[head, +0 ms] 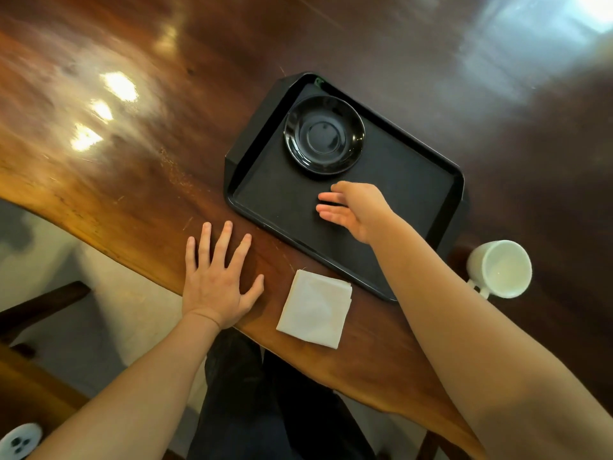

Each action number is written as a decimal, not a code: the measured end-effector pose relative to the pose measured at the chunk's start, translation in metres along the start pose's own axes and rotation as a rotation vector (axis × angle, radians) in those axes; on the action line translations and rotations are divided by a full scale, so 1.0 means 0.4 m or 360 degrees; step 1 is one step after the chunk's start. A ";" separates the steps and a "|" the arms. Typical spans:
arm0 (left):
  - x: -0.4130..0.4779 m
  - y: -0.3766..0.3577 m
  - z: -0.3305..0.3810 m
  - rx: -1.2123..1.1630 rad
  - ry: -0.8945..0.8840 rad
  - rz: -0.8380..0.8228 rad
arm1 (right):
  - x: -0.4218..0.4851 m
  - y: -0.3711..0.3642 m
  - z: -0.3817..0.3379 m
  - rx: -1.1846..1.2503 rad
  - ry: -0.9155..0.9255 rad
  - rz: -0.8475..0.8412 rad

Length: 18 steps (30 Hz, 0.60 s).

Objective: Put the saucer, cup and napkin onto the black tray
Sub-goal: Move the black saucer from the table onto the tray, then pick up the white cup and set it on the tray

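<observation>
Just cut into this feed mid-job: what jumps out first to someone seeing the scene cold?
The black tray lies at an angle on the glossy wooden table, with the black saucer already in its far part and the right hand open and empty above the tray's bare middle. Against the dark wood the two white things stand out: the folded napkin just off the tray's near edge, and the cup off its right corner. The left hand lies flat on the table.
</observation>
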<state>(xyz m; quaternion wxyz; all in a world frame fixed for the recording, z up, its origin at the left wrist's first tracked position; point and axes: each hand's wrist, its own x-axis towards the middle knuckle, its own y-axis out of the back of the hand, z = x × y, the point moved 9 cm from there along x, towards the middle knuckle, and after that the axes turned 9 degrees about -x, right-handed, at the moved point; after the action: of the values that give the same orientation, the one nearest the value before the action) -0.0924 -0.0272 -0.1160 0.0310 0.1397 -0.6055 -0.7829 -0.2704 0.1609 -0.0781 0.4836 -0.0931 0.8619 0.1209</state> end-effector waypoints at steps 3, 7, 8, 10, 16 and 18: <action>0.001 -0.003 -0.001 0.0020 0.0021 -0.0015 | -0.034 0.029 0.064 -0.0083 -0.0045 0.0037; 0.003 -0.003 -0.002 0.0040 0.0040 -0.0035 | -0.082 0.104 0.140 -0.0128 -0.0043 0.0189; 0.002 -0.005 -0.002 0.0052 0.0048 -0.0049 | -0.096 0.128 0.158 -0.0124 -0.0031 0.0237; -0.002 -0.008 -0.002 0.0086 0.0074 -0.0085 | -0.123 0.178 0.193 -0.0098 -0.0003 0.0321; -0.011 -0.004 0.007 0.0135 0.0116 -0.0155 | -0.192 0.329 0.278 0.0097 0.0013 0.0486; -0.020 -0.008 0.021 0.0131 0.0212 -0.0176 | -0.209 0.375 0.306 0.0177 0.0005 0.0511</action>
<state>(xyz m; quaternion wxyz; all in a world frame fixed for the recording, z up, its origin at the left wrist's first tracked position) -0.0864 -0.0166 -0.1156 0.0222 0.2256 -0.6252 -0.7468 -0.1698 0.3440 -0.0504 0.4610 0.0726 0.8718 0.1486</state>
